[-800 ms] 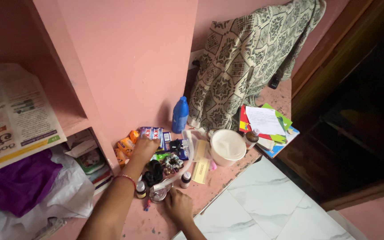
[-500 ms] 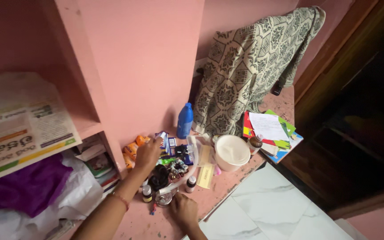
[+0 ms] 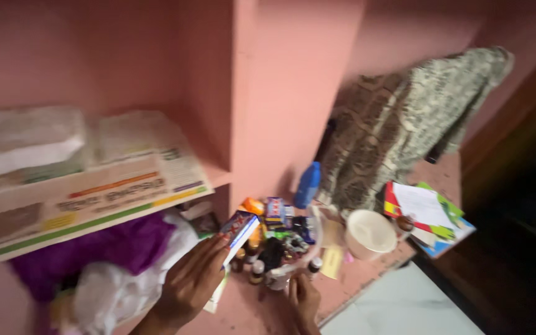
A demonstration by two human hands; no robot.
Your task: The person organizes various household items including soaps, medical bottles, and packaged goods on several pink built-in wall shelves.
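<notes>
From the head camera I see my left hand (image 3: 190, 282) low at about seven o'clock, fingers spread fairly wide and flat under a small white box (image 3: 238, 231) with blue and red print. The box rests tilted against the fingertips, its far end pointing toward one o'clock. My right hand (image 3: 304, 299) sits at six o'clock, palm down on the pink ledge (image 3: 249, 313); blur keeps me from telling whether its fingers are curled or flat, or whether they grip anything. Its fingertips lie just beside a small dark bottle with a white cap (image 3: 313, 265).

At twelve o'clock of the right hand lies a heap of small packets and bottles (image 3: 278, 239). A blue bottle (image 3: 307, 185) stands at its far edge against the pink wall. A white bowl (image 3: 369, 234) lies at three o'clock of the heap, with a stack of coloured papers (image 3: 429, 217) beyond it. A patterned cloth (image 3: 417, 118) hangs above. At nine o'clock, purple fabric (image 3: 113, 245) lies under a newspaper-lined shelf (image 3: 94, 198).
</notes>
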